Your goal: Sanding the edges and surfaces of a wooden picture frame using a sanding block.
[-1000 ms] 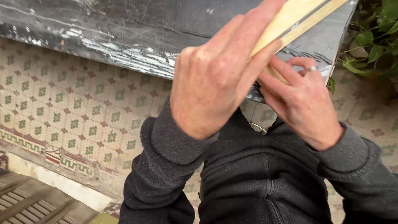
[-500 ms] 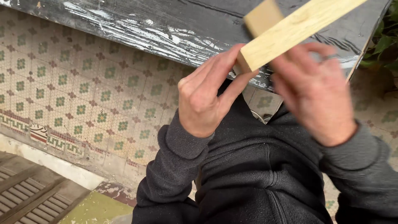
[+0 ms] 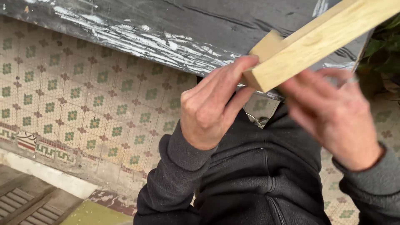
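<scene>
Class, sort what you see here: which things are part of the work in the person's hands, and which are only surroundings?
In hand:
pale wooden piece, its end pinched by the left hand
right hand, blurred, beneath the wood

Surroundings:
black scuffed board
patterned floor tiles
green plant
wooden slats

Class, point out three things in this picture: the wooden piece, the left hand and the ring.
wooden piece (image 3: pixel 316 46), head view, on its pale broad face.
left hand (image 3: pixel 210 110), head view, on the back of the hand.
ring (image 3: pixel 353 79), head view, on the blurred band on a right-hand finger.
</scene>
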